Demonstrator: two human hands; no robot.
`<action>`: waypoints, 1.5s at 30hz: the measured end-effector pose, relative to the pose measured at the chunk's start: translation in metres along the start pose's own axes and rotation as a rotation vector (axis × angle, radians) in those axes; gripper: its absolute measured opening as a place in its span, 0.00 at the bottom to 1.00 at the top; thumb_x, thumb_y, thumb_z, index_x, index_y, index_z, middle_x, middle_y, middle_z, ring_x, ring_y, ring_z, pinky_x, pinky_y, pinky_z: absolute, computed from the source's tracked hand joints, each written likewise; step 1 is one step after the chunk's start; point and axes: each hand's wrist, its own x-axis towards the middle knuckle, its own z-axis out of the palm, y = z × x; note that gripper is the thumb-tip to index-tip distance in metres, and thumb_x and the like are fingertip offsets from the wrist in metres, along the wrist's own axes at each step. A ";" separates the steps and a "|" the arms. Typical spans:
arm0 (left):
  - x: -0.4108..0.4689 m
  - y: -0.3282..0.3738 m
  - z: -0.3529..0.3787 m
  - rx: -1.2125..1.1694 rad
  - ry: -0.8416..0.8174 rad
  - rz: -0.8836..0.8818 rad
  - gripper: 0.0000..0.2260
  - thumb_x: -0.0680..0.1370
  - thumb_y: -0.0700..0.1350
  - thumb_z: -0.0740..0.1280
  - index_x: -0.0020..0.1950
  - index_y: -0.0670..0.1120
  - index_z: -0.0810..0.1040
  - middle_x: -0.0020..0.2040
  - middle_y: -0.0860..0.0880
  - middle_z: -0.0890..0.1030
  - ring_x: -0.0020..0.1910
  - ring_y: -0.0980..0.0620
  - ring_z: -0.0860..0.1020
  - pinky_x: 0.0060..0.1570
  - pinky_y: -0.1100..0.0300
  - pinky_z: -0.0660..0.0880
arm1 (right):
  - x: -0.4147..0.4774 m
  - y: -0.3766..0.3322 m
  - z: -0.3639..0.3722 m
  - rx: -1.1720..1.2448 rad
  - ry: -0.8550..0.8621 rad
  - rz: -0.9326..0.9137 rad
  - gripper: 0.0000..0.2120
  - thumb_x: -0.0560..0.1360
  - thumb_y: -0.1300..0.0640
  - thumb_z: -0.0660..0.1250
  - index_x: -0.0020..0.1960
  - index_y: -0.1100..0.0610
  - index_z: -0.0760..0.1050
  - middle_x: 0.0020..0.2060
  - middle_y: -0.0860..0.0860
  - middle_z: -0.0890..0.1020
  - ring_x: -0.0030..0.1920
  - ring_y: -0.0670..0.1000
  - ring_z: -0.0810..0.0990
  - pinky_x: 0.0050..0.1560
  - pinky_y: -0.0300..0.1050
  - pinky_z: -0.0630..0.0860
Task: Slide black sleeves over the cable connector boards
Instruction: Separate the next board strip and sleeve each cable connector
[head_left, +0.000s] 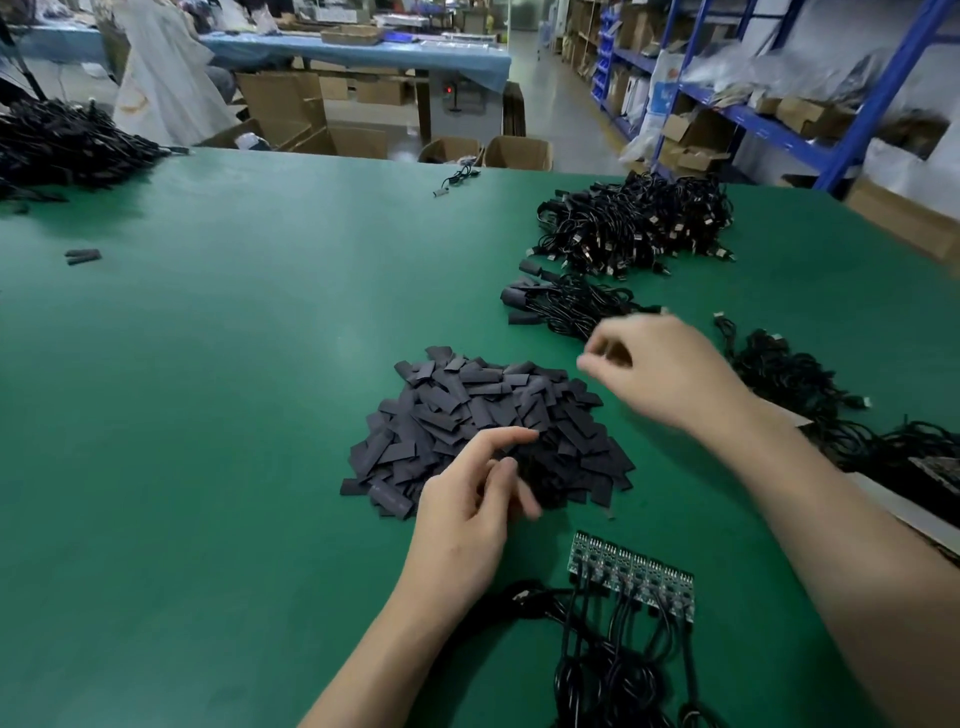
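A heap of flat black sleeves (483, 421) lies in the middle of the green table (208, 364). My left hand (467, 514) rests at the heap's near edge, fingers spread on the sleeves and holding nothing that I can see. My right hand (670, 369) hovers blurred over the heap's right side, fingers curled; whether it holds anything I cannot tell. Close to me a row of small green connector boards (631, 574) lies bare, each with a black cable (613, 670) trailing toward me.
A small bundle of sleeved cables (561, 304) and a big cable pile (639, 221) lie far right. More cables (800, 379) lie at the right edge. Another black pile (67, 145) sits far left, with loose sleeves (83, 256) near it. Cardboard boxes and blue shelving stand beyond.
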 end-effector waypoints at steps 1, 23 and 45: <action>-0.001 0.001 0.001 0.047 -0.019 0.050 0.19 0.84 0.36 0.62 0.63 0.60 0.77 0.46 0.55 0.83 0.41 0.55 0.78 0.40 0.66 0.70 | -0.021 0.001 0.005 0.006 -0.051 0.018 0.10 0.80 0.43 0.66 0.50 0.48 0.81 0.42 0.43 0.82 0.40 0.48 0.83 0.40 0.44 0.82; 0.006 0.018 0.000 0.197 -0.465 -0.111 0.05 0.76 0.51 0.76 0.43 0.52 0.85 0.34 0.58 0.80 0.34 0.62 0.75 0.39 0.68 0.70 | -0.131 0.011 0.055 0.758 -0.289 0.157 0.07 0.73 0.47 0.78 0.47 0.43 0.81 0.45 0.43 0.86 0.50 0.39 0.83 0.60 0.49 0.79; -0.004 0.013 -0.011 -0.308 -0.502 -0.459 0.05 0.73 0.44 0.76 0.45 0.43 0.88 0.37 0.45 0.83 0.33 0.54 0.77 0.34 0.66 0.74 | -0.140 0.004 0.063 0.960 -0.302 -0.022 0.08 0.75 0.43 0.73 0.48 0.46 0.85 0.42 0.47 0.86 0.44 0.44 0.83 0.52 0.45 0.77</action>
